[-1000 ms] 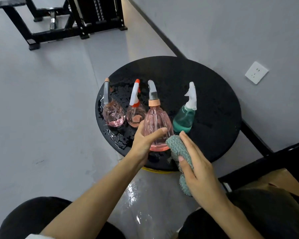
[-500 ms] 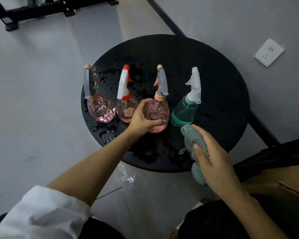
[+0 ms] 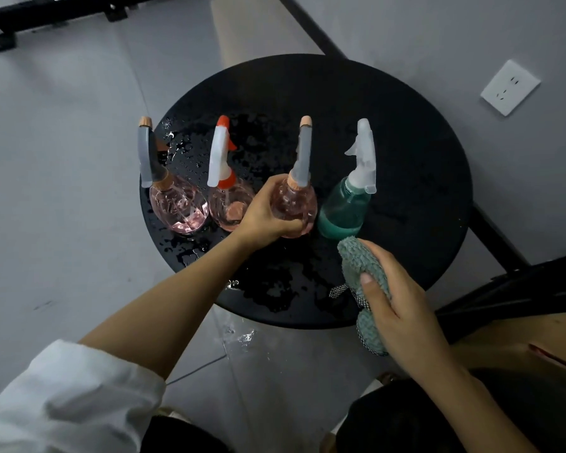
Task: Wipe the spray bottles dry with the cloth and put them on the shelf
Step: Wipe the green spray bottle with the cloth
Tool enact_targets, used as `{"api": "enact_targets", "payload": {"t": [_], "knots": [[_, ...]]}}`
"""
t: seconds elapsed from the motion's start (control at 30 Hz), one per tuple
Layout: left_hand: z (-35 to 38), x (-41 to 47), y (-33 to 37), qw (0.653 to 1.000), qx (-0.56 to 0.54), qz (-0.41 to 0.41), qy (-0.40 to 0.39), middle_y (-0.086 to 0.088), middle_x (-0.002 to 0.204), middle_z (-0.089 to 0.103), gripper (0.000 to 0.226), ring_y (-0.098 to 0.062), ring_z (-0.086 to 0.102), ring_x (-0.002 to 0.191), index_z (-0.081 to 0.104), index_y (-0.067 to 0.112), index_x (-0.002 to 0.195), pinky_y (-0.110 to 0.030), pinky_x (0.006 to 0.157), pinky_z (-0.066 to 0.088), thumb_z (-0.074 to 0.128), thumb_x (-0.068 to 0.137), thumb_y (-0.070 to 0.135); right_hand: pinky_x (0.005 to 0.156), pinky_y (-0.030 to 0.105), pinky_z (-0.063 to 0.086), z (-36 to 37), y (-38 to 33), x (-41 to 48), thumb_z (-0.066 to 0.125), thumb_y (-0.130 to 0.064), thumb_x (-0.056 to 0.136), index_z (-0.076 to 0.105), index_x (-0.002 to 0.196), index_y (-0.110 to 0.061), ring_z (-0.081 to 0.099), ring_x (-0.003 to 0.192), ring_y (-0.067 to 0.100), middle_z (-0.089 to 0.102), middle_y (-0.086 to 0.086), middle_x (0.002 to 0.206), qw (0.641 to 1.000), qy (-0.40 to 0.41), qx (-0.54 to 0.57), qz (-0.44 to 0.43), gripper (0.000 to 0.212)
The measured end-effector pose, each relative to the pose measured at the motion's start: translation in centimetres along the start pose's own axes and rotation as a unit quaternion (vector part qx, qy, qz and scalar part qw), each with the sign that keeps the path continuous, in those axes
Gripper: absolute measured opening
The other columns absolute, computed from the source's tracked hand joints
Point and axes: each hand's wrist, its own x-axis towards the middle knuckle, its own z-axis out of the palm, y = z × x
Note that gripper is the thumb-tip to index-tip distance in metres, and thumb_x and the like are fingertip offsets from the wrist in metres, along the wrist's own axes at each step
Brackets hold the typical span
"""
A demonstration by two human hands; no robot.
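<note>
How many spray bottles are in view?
4, in a row: grey-nozzled pink bottle far left, red-nozzled pink bottle, third pink bottle in the left hand, green bottle far right. None look hidden.

Pink spray bottle (image 3: 178,209): three — green spray bottle (image 3: 342,212): one — cloth (image 3: 360,261): one.

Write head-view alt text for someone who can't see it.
Left hand grips a pink bottle at a wet black table; right hand holds a green cloth. A faceted bottle and a red-nozzle bottle stand left of it, a green bottle right.
</note>
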Motion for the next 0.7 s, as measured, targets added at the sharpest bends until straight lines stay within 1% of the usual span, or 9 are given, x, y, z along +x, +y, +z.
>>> {"api": "enact_targets", "payload": {"t": [0.13,0.23,0.3,0.37,0.47,0.53,0.57,0.63,0.7], "knots": [[0.3,-0.5,0.5,0.999,0.049,0.005,0.014,0.004,0.114,0.062,0.080,-0.006,0.063,0.106,0.042,0.020,0.130,-0.025,0.095,0.049,0.083,0.061,0.017,0.106,0.019,0.039,0.1,-0.1,0.0,0.042,-0.023,0.100,0.042,0.142,-0.024,0.047,0.125,-0.004,0.052,-0.014,0.136,1.000,0.000,0.001,-0.003,0.042],[1.6,-2.1,0.5,0.985,0.117,0.018,0.125,-0.006,0.134,0.050,0.092,-0.014,0.049,0.125,0.035,0.012,0.140,-0.034,0.109,0.040,0.084,0.064,0.028,0.107,0.025,0.040,0.0,-0.1,-0.1,0.042,-0.023,0.100,0.042,0.143,-0.022,0.047,0.126,-0.001,0.052,-0.012,0.137,1.000,0.006,0.003,-0.003,0.042],[3.5,-4.7,0.9,0.965,0.121,0.045,0.227,-0.008,0.129,0.046,0.075,-0.018,0.047,0.121,0.040,0.007,0.135,-0.032,0.108,0.039,0.080,0.073,0.021,0.108,0.028,0.041,-0.2,-0.1,-0.2,0.042,-0.022,0.100,0.042,0.143,-0.022,0.048,0.127,0.000,0.053,-0.011,0.137,1.000,0.011,0.005,-0.003,0.042],[5.4,-7.1,1.8,0.956,0.100,0.100,0.257,-0.007,0.116,0.049,0.049,-0.019,0.051,0.108,0.047,0.006,0.123,-0.036,0.098,0.045,0.070,0.080,0.013,0.108,0.030,0.041,-0.4,0.0,-0.2,0.042,-0.022,0.101,0.042,0.143,-0.021,0.047,0.127,0.001,0.052,-0.010,0.137,1.000,0.018,0.008,-0.003,0.042],[7.3,-7.3,2.9,0.968,0.084,0.132,0.198,-0.005,0.117,0.051,0.040,-0.014,0.052,0.108,0.049,0.006,0.121,-0.027,0.097,0.045,0.065,0.085,0.008,0.108,0.030,0.041,-0.8,0.0,-0.4,0.042,-0.022,0.101,0.042,0.143,-0.022,0.047,0.128,0.003,0.052,-0.010,0.138,1.000,0.022,0.010,-0.002,0.042],[7.8,-5.6,3.8,0.976,0.097,0.116,0.156,-0.005,0.129,0.048,0.051,-0.008,0.045,0.121,0.044,0.007,0.133,-0.015,0.104,0.035,0.066,0.088,0.010,0.107,0.026,0.040,-1.0,0.1,-0.5,0.042,-0.021,0.101,0.041,0.143,-0.023,0.047,0.128,0.002,0.051,-0.010,0.139,1.000,0.025,0.014,0.003,0.042],[8.1,-4.7,4.2,0.980,0.106,0.102,0.134,-0.006,0.137,0.045,0.058,-0.009,0.041,0.128,0.038,0.007,0.140,-0.015,0.108,0.030,0.066,0.089,0.012,0.106,0.023,0.039,-1.2,0.2,-0.6,0.043,-0.021,0.101,0.041,0.143,-0.023,0.046,0.129,0.002,0.051,-0.011,0.139,0.999,0.030,0.014,0.005,0.043],[8.6,-2.7,4.6,0.986,0.117,0.068,0.097,-0.009,0.151,0.036,0.071,-0.015,0.032,0.140,0.027,0.006,0.147,-0.024,0.115,0.025,0.066,0.090,0.018,0.105,0.016,0.037,-1.6,0.4,-0.8,0.043,-0.021,0.101,0.041,0.143,-0.024,0.045,0.129,0.001,0.050,-0.011,0.140,0.999,0.041,0.014,0.011,0.043],[8.7,-0.8,4.1,0.991,0.116,0.036,0.063,-0.009,0.155,0.032,0.080,-0.019,0.029,0.143,0.022,0.007,0.151,-0.035,0.118,0.026,0.069,0.088,0.026,0.102,0.009,0.035,-2.0,0.6,-0.9,0.043,-0.021,0.101,0.041,0.143,-0.025,0.045,0.129,-0.001,0.049,-0.011,0.141,0.999,0.046,0.018,0.013,0.042]]}}
